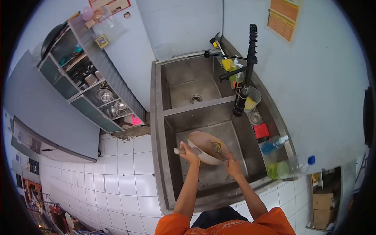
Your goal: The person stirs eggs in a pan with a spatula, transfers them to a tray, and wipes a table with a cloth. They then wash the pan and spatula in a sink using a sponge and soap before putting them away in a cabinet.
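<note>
Over the near basin of the steel sink (169, 129), a pale frying pan (207, 154) with a brownish inside is held tilted. My left hand (189, 152) is closed around its handle on the left. At the pan's right rim, my right hand (233, 165) grips a spatula (216, 147). The spatula's dark head, with yellowish patches, lies against the inside of the pan. Part of the spatula's handle is covered by my fingers. Small dark bits are scattered on the basin floor below.
A black spring faucet (250, 51) rises behind the divider. Along the right ledge stand a soap bottle (236, 78), a clear tub (253, 97), a red sponge (261, 131), a blue-liquid bottle (274, 144) and a green-liquid bottle (286, 168). A dish cabinet (84, 84) stands left.
</note>
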`<move>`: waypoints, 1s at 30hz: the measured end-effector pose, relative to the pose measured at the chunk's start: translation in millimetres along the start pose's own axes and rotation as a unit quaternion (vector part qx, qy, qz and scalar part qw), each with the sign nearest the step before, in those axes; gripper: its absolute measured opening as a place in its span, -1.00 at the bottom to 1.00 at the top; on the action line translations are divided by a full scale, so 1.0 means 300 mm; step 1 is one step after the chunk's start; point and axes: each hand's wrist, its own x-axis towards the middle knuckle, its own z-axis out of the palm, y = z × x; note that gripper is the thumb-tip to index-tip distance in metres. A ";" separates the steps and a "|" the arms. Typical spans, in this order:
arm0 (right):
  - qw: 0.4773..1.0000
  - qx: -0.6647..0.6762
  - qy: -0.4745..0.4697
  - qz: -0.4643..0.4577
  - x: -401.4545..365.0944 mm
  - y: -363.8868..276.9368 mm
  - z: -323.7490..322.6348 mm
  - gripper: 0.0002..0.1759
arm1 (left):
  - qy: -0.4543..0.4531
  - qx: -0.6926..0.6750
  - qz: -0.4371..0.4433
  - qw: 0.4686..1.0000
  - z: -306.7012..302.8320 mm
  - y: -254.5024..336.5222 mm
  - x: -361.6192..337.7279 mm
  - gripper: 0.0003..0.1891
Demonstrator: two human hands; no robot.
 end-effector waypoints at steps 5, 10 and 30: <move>0.990 -0.059 -0.101 0.073 0.112 0.027 0.042 -0.66 | 0.034 -0.011 -0.015 0.999 -0.037 -0.210 0.083 -0.58; 0.972 -0.075 -0.192 0.112 0.184 0.076 0.049 -0.64 | 0.030 -0.074 -0.078 0.994 -0.135 -0.305 0.125 -0.57; 0.950 0.193 0.119 -0.213 1.032 -0.183 -0.243 -0.44 | 0.370 -0.016 -0.353 0.860 -0.628 -0.699 0.161 -0.73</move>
